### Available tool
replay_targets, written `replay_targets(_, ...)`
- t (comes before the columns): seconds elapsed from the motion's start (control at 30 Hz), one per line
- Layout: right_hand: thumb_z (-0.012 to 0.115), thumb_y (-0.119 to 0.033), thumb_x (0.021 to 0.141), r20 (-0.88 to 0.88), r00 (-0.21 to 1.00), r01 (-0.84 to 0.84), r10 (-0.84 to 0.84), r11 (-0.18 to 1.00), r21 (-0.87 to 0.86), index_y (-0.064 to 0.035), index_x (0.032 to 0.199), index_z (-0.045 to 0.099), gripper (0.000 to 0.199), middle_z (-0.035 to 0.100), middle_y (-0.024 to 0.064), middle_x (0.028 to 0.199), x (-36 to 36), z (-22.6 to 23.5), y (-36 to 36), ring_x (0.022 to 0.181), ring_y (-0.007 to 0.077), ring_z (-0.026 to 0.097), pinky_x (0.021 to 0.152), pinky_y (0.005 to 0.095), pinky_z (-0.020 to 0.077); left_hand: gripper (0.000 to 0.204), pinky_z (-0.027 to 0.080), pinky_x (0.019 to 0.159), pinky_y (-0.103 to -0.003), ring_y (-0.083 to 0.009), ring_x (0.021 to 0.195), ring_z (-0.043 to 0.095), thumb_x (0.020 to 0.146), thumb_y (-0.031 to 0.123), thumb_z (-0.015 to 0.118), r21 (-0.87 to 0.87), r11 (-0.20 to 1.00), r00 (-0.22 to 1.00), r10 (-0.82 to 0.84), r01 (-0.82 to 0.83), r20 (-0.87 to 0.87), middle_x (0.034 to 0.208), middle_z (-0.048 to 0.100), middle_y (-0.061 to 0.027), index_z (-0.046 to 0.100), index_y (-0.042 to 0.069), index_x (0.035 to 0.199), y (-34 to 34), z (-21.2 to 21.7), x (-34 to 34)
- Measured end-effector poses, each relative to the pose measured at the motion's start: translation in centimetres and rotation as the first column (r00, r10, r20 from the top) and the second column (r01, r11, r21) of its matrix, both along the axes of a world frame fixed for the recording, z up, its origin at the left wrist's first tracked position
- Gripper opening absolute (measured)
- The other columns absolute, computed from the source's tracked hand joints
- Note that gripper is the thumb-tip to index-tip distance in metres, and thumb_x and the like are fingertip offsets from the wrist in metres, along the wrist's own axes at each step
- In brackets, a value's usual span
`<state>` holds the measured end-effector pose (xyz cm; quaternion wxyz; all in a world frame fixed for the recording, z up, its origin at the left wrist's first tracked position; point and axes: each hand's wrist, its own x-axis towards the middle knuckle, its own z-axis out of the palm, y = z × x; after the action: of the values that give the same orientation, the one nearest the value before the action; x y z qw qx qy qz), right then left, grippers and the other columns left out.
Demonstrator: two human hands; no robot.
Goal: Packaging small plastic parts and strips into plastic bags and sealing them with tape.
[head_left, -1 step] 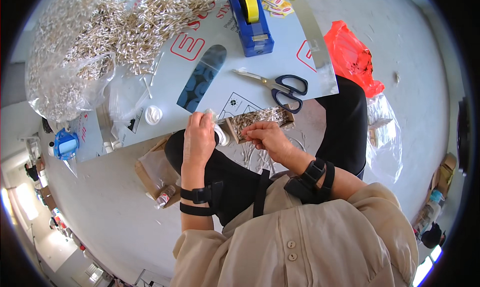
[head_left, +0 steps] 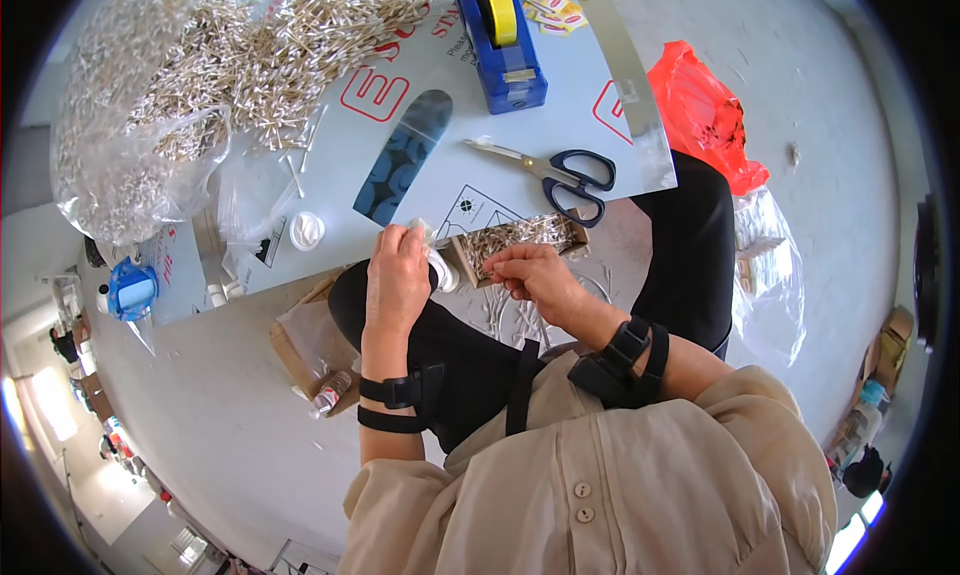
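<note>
Cotton swabs (head_left: 290, 70) lie heaped on a table (head_left: 330, 195) above grey floor (head_left: 820, 125).

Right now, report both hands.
Left hand: fingers bent, clear plastic at the fingertips; grip cannot be told.
Right hand: fingers pinched closed at the swab box; whether it holds anything cannot be told.

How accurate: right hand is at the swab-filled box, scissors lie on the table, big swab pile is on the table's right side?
One error: the big swab pile is on the left side of the table, per the head view. The right hand is at the swab-filled box, and the scissors lie on the table.
</note>
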<state>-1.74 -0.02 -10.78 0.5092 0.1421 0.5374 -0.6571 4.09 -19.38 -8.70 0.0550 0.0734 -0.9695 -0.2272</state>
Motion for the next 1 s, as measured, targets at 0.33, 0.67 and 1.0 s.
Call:
replay_targets(0.33, 0.056, -0.005, 0.082, 0.084, 0.996, 0.01, -0.012, 0.999, 0.031, -0.001, 0.092, 0.066, 0.015, 0.06, 0.0005, 0.07, 0.5, -1.3, -0.4, 0.056, 0.0051, 0.047, 0.048, 0.0186, 0.0369, 0.014, 0.048, 0.067, -0.039, -0.0292, 0.077, 0.054, 0.071, 0.0, 0.064, -0.334, 0.93, 0.98, -0.188, 0.155, -0.068, 0.08, 0.051, -0.0118, 0.057, -0.001, 0.084, -0.7, -2.6, 0.1)
replay_targets(0.67, 0.061, -0.004, 0.079, 0.347, 0.905, 0.24, -0.246, 0.969, 0.061, -0.0121, 0.102, 0.062, 0.024, 0.052, -0.0033, 0.069, 1.4, -5.3, -6.6, 0.059, 0.0077, 0.046, 0.054, 0.0251, 0.0378, 0.008, 0.045, 0.059, -0.031, -0.024, 0.064, 0.056, 0.072, -0.005, 0.062, 0.29, 0.954, 0.976, 0.131, -0.076, -0.176, 0.073, 0.058, -0.0089, 0.059, 0.001, 0.078, -1.3, -3.3, -0.4)
replay_targets(1.0, 0.065, -0.009, 0.08, 0.379, 0.896, 0.232, -0.23, 0.972, 0.041, -0.0067, 0.079, 0.062, 0.004, 0.058, 0.0008, 0.067, 0.9, -5.8, -8.3, 0.054, 0.0088, 0.048, 0.047, 0.0246, 0.0378, 0.013, 0.045, 0.061, -0.024, -0.0117, 0.064, 0.054, 0.075, -0.004, 0.062, 0.51, 0.814, 0.943, 0.333, -0.28, -0.015, 0.076, 0.06, -0.0039, 0.064, -0.001, 0.087, -1.0, -3.3, 0.5)
